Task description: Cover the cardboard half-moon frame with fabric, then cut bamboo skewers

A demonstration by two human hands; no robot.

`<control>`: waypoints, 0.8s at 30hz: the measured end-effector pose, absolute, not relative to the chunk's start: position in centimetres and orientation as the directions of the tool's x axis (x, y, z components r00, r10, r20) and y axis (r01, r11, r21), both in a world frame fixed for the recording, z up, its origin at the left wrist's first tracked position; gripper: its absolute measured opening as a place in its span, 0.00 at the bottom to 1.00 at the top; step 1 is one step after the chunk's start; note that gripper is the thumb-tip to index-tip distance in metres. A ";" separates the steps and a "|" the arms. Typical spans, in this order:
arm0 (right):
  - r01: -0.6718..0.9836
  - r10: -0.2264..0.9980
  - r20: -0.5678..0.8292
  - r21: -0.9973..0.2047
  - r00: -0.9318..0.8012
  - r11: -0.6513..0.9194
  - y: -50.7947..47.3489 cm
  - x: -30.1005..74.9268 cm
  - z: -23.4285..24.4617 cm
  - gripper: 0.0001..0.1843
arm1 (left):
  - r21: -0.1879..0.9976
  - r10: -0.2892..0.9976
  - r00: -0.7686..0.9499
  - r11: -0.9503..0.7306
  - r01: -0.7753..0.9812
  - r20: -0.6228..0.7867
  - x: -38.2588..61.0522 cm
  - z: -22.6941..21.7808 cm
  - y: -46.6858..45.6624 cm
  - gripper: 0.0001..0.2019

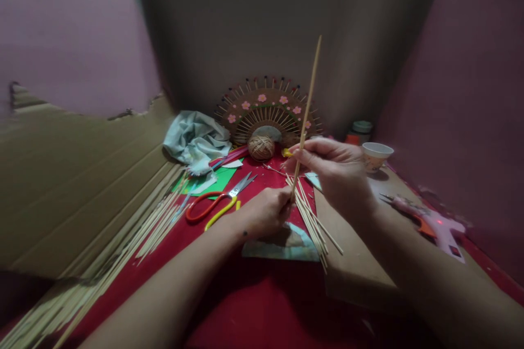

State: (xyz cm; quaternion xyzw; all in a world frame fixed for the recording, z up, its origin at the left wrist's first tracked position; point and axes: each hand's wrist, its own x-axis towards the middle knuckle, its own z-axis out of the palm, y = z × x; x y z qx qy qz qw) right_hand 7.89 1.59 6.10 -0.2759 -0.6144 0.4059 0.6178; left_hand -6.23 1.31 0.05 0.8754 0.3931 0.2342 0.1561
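A thin bamboo skewer [311, 84] stands nearly upright between my two hands, its pointed end up. Closed around its lower end is my left hand [268, 208], low over the table. My right hand [333, 166] pinches it higher up between thumb and fingers. Several loose skewers [310, 218] lie beneath and beside the hands, partly on a blue patterned piece of cloth or paper [282, 248]. Left of my left hand rest scissors [223, 202] with one red and one yellow handle.
Behind stand a decorated fan [266, 106] and a twine ball [261, 148]. Crumpled cloth [196, 139], a cardboard sheet [82, 180] and many sticks [123, 245] are left. A paper cup [375, 156] and a glue gun [442, 232] are right, near a brown board [356, 251].
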 end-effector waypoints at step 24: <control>-0.161 0.741 -0.174 -0.920 -0.648 -0.356 3.4 9.9 0.8 0.10 | 0.351 0.984 -0.063 0.119 0.929 -0.165 -17.6 1.4 0.3 0.28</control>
